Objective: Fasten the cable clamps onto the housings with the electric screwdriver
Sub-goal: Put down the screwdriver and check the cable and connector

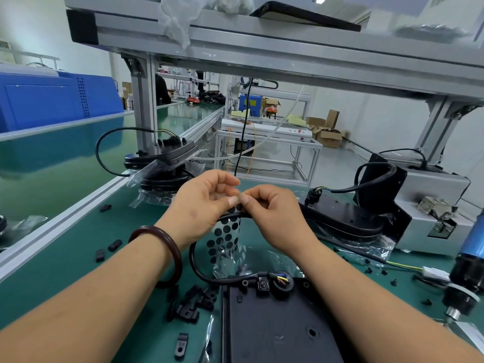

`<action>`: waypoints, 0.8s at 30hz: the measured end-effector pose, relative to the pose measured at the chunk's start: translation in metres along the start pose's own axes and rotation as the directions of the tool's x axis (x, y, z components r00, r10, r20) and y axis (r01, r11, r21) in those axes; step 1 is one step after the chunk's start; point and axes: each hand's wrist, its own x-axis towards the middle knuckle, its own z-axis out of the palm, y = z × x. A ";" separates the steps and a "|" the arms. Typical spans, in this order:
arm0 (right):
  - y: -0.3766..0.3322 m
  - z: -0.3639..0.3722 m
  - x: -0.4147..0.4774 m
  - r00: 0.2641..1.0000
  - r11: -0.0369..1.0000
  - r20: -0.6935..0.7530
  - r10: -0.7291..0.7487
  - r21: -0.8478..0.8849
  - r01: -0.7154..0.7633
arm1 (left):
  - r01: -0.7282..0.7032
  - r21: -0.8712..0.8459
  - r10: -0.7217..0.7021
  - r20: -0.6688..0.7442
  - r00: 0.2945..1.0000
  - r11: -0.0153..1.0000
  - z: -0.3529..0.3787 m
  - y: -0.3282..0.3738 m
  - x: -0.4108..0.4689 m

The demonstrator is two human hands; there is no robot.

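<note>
Left hand (207, 203) and right hand (275, 213) are both pinching the dotted sticker sheet (225, 239); housing (277, 331) with cable clamp (262, 284) is lying just beneath.

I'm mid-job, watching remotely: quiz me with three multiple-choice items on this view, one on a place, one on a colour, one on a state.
1. Where is the electric screwdriver?
A) standing on a housing
B) at the right edge, unheld
C) on the top shelf

2. The bangle on the left wrist is:
A) dark reddish brown
B) white
C) blue

3. The left hand and right hand are:
A) flat on the mat
B) pinching the dotted sheet
C) gripping a cable

Answers: 1 B, it sits apart from both hands; 2 A, the ring shows that colour; 3 B, the fingertips meet at the sheet's top.
</note>
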 end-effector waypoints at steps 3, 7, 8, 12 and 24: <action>-0.001 -0.001 -0.001 1.000 0.997 0.020 0.011 0.079 -0.013 | 0.016 -0.122 -0.013 0.028 1.000 0.992 -0.001 -0.001 -0.001; -0.003 -0.002 -0.002 0.999 0.995 0.039 -0.018 0.101 0.013 | 0.061 -0.240 -0.050 0.051 0.997 0.969 -0.004 -0.005 0.001; -0.003 -0.002 -0.002 0.999 0.995 0.039 -0.022 0.098 0.018 | 0.064 -0.251 -0.053 0.052 0.997 0.966 -0.004 -0.005 0.001; -0.003 -0.001 -0.002 1.000 0.997 0.018 -0.016 0.073 0.015 | 0.067 -0.288 -0.051 0.062 0.997 0.955 -0.003 -0.008 0.000; 0.000 -0.003 -0.001 0.998 0.971 0.024 0.052 0.232 -0.056 | 0.062 -0.358 -0.046 0.053 0.998 0.932 -0.008 -0.010 0.001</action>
